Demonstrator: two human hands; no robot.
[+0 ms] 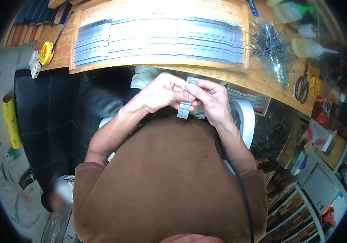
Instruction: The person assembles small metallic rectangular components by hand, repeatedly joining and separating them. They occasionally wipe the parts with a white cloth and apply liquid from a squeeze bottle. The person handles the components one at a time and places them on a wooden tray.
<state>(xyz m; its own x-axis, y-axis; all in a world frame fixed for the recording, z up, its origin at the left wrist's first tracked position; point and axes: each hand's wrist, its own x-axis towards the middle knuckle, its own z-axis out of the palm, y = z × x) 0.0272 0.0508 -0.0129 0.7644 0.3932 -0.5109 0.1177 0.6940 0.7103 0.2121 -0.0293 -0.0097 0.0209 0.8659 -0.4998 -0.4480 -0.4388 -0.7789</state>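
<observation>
Wooden table, box with blurred print, hands gripping grey strip

Hands: two, one left hand and one right hand. Held item: at least one grey segmented strip. Worktop, front edge: one wooden tray; tray strips overlap under glare, count not readable. Left front corner: one tape measure. Right front corner: one pair of scissors. Toward right edge: at least two squeeze bottles. Beside tray's right edge: one blue marker, one heap of thin dark pieces.
</observation>
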